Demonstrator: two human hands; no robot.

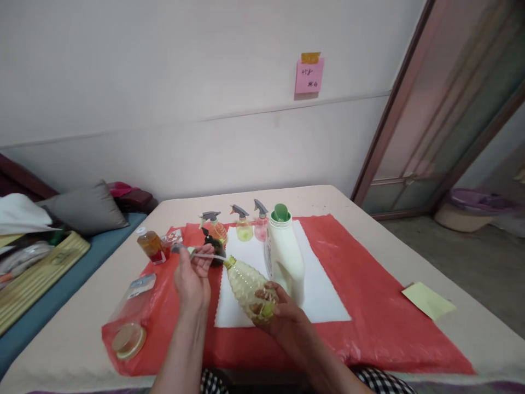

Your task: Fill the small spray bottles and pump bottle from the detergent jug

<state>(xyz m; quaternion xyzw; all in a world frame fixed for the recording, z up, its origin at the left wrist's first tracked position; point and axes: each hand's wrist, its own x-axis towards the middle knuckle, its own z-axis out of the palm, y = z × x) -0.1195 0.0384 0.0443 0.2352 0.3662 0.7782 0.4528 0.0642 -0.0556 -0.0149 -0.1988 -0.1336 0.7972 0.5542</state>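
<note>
My right hand (283, 317) grips the base of a clear yellowish textured bottle (245, 283), tilted with its open neck pointing up and left. My left hand (192, 279) is closed on a black spray head (213, 241) whose thin dip tube reaches to the bottle's neck. Both hands hover over the white cloth (320, 284) on the red plastic sheet (381, 306). A tall white detergent jug (284, 253) with a green cap stands just behind the bottle.
Three small spray bottles stand in a row behind: orange (216, 227), yellow-green (244, 227), pink (261, 225). An amber bottle (151, 244) and a clear jar lying on its side (129, 320) are at the left. A yellow note (429, 300) lies at the right.
</note>
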